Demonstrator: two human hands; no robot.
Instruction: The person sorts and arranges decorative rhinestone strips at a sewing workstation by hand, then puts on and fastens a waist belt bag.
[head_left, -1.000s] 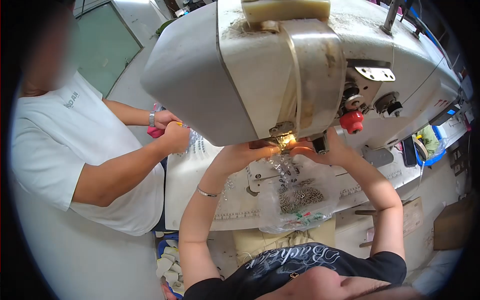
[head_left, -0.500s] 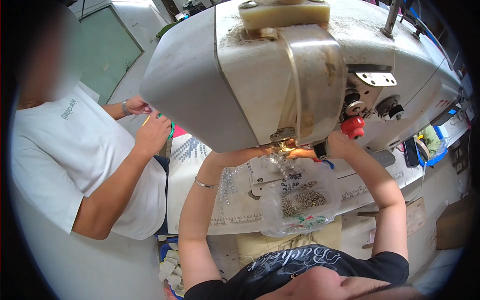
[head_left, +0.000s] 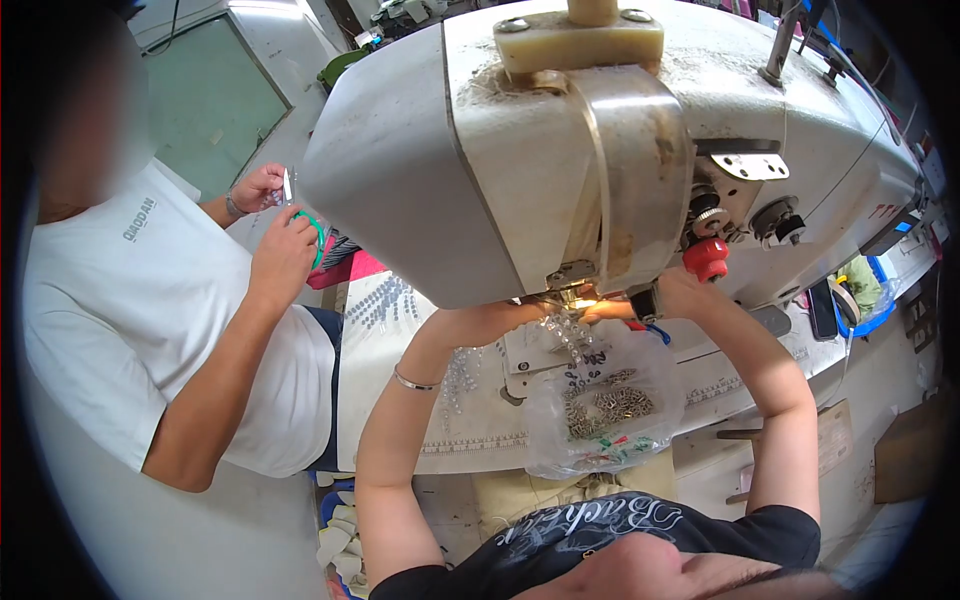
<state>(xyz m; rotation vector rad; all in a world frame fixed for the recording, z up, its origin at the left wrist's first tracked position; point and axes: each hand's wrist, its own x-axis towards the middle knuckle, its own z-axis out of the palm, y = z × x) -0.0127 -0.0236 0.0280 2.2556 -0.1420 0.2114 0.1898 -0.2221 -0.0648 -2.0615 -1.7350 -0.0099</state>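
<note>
Under the head of the white sewing machine (head_left: 400,180), my left hand (head_left: 478,322) and my right hand (head_left: 668,298) come together from either side at the lit needle area (head_left: 575,296). The fingers of both are closed on a clear beaded strip (head_left: 570,335), which hangs down between them. The machine head hides part of my left fingers, and the presser parts cover some of my right fingertips. Below my hands lies a clear plastic bag (head_left: 545,425) with many small metal pieces (head_left: 612,405) in it.
At the left a co-worker in a white shirt (head_left: 170,330) holds green-handled scissors (head_left: 318,240) and small pieces. Rows of small grey-blue pieces (head_left: 382,300) and clear beads (head_left: 460,385) lie on the table. A phone (head_left: 822,310) lies by a blue basket (head_left: 878,312) at the right.
The co-worker's hands have moved up and away from the table, and the scissors now show. My hands remain at the needle area; the view has shifted slightly.
</note>
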